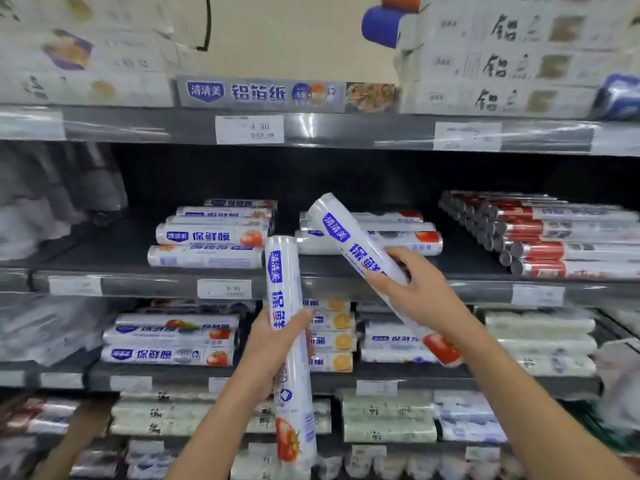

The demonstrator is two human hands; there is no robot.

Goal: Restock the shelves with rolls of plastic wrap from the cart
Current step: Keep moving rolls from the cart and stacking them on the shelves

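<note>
Head view: left grip (277, 341) clasps an upright roll (282, 268); right grip (412, 289) clasps a tilted roll (341, 233) toward the shelf (467, 266). The slick wrap may slip, I think, or knock the stack (408, 240) beyond the grip.

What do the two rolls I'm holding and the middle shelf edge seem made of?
Upright roll and tilted roll: glossy printed plastic film wrapper, showing glare; core unseen. Shelf edge: probably grey painted metal behind a shiny clear strip.

Left hand (274, 337) grips upright roll (283, 265), right hand (415, 292) grips tilted roll (341, 230)
</note>
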